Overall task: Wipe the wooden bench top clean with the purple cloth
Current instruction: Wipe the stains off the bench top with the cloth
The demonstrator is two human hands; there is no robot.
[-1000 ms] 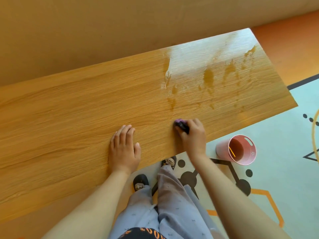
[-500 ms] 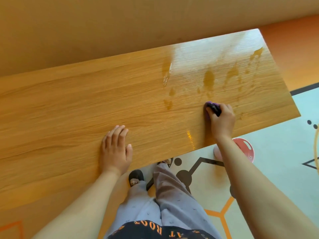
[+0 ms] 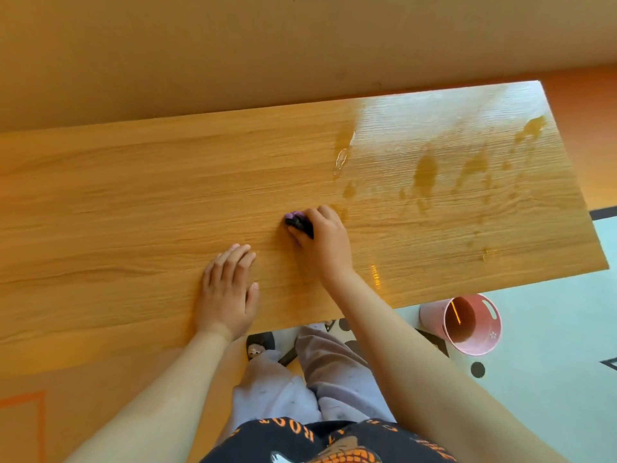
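Observation:
The wooden bench top runs across the view, with its right end near the right edge. Brownish wet stains spread over its right part. My right hand grips the bunched purple cloth and presses it on the wood near the middle. Only a small purple and dark bit of the cloth shows beyond my fingers. My left hand rests flat on the bench, fingers straight, just left of and nearer than the right hand.
A pink bucket stands on the pale patterned floor mat below the bench's front edge, at the right. A plain tan wall backs the bench. My legs and slippers show under the front edge.
My right hand slid the cloth left, from the stains back toward the middle of the bench. My left hand stays flat on the wood.

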